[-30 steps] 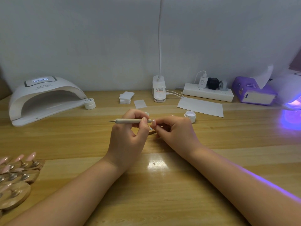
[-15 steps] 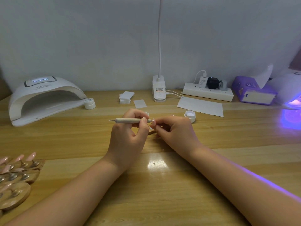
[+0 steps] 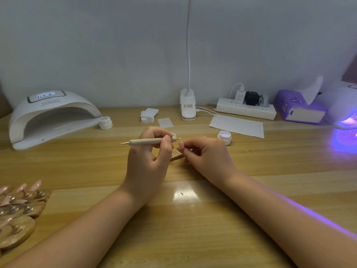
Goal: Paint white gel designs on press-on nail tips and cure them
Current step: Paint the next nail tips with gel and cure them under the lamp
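Centre frame, hands: left hand (image 3: 148, 161) pinches a beige pen (image 3: 148, 141) between thumb and curled fingers, pen lying level, fine metal tip pointing right at a nail tip (image 3: 181, 145).
Right hand: right hand (image 3: 206, 153) has fingers curled, pinching the small pink nail tip; holder under it mostly hidden, only a brown wooden sliver (image 3: 176, 157) shows between the hands.
Readable text: "SUN" on the white lamp (image 3: 52, 115) at upper left, rest of that line too small; display on top lit blue, digits blurred. Red-white sticker on the clip light base (image 3: 187, 110), unreadable.
Jars: open white jar (image 3: 225, 136) just right of the hands; closed jar (image 3: 105, 122) beside the lamp mouth, lid print illegible; another small white rim behind the left fingers, mostly hidden.
Cut off: nail stands (image 3: 21, 206) with pink tips at lower left, clipped by the frame edge; second lamp (image 3: 345, 113) at right edge, glowing violet, partly out of frame.
Back row: wipes (image 3: 147, 115), paper sheet (image 3: 237, 125), power strip (image 3: 246, 111), purple tissue box (image 3: 300, 110).
Open room: bare table (image 3: 183, 219) between and below the forearms.
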### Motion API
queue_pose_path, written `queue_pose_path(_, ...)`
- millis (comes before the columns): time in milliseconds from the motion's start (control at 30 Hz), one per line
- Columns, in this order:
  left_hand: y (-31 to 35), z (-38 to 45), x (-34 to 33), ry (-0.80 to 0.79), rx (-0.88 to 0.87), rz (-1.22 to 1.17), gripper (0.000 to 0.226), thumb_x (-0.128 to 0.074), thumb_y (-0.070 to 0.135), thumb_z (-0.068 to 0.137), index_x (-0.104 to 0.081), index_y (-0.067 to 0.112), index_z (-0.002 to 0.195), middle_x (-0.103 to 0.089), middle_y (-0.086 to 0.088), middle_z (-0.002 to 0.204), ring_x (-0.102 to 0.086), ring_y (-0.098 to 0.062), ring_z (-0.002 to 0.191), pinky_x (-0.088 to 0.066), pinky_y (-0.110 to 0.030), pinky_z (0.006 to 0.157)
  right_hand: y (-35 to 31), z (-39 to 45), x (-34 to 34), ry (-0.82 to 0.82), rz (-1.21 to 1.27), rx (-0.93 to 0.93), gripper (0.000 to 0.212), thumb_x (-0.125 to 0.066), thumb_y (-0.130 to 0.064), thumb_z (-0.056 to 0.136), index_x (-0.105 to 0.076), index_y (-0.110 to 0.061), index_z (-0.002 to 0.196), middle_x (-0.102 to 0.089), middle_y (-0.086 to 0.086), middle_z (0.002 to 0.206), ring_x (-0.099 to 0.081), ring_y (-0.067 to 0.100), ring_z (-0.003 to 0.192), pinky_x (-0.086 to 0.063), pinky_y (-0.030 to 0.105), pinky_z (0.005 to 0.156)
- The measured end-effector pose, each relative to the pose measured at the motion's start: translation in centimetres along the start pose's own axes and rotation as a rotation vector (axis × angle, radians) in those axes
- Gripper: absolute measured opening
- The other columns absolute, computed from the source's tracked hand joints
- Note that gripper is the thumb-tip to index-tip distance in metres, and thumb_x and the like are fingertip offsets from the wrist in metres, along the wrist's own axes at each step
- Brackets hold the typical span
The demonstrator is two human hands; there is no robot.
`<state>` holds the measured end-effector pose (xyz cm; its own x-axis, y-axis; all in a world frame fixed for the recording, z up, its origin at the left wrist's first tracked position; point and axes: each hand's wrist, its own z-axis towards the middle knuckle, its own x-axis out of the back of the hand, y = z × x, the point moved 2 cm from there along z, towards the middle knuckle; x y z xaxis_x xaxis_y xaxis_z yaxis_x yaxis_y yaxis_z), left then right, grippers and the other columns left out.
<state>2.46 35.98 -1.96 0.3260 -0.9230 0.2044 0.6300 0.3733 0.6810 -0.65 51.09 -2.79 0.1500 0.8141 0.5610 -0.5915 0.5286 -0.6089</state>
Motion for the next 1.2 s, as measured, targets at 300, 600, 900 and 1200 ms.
queue_pose_path(300, 0.32, 0.03, 0.06, 0.013, -0.025, -0.059, 0.009, -0.048, 0.031, 0.09, -0.056, 0.028, 0.09, -0.065, 0.007, 0.083, -0.064, -0.01, 0.073, -0.048, -0.014, 0.063, 0.07, 0.04, 0.0, -0.013, 0.0, -0.03, 0.012, -0.069, -0.013, 0.087, -0.076, -0.012, 0.097, -0.074, -0.001, 0.086, -0.067, 0.013, 0.075, -0.053, 0.039, 0.081)
queue_pose_path(600, -0.15, -0.03, -0.06, -0.032, 0.019, -0.013, 0.008, -0.05, 0.028, 0.088, -0.058, 0.028, 0.087, -0.064, 0.01, 0.078, -0.065, -0.012, 0.076, -0.053, -0.024, 0.065, 0.02, 0.03, 0.01, 0.01, 0.02, -0.038, 0.01, -0.07, -0.009, 0.086, -0.076, -0.011, 0.093, -0.074, 0.0, 0.083, -0.068, 0.015, 0.071, -0.055, 0.04, 0.077)
queue_pose_path(900, -0.16, -0.05, -0.14, -0.046, 0.02, 0.032, 0.015, -0.052, 0.018, 0.089, -0.057, 0.031, 0.084, -0.065, 0.009, 0.077, -0.064, -0.009, 0.076, -0.049, -0.017, 0.062, 0.03, 0.04, 0.05, 0.01, 0.014, -0.034, 0.011, -0.07, -0.009, 0.085, -0.076, -0.012, 0.094, -0.074, -0.002, 0.084, -0.068, 0.011, 0.072, -0.055, 0.037, 0.076)
queue_pose_path(1200, -0.15, 0.01, -0.24, -0.059, 0.024, 0.028, 0.014, -0.052, 0.017, 0.089, -0.057, 0.03, 0.085, -0.065, 0.009, 0.078, -0.064, -0.009, 0.076, -0.048, -0.017, 0.063, 0.01, 0.03, 0.05, 0.004, -0.003, -0.012, 0.012, -0.07, -0.011, 0.086, -0.076, -0.013, 0.096, -0.074, -0.004, 0.084, -0.067, 0.009, 0.071, -0.055, 0.036, 0.075)
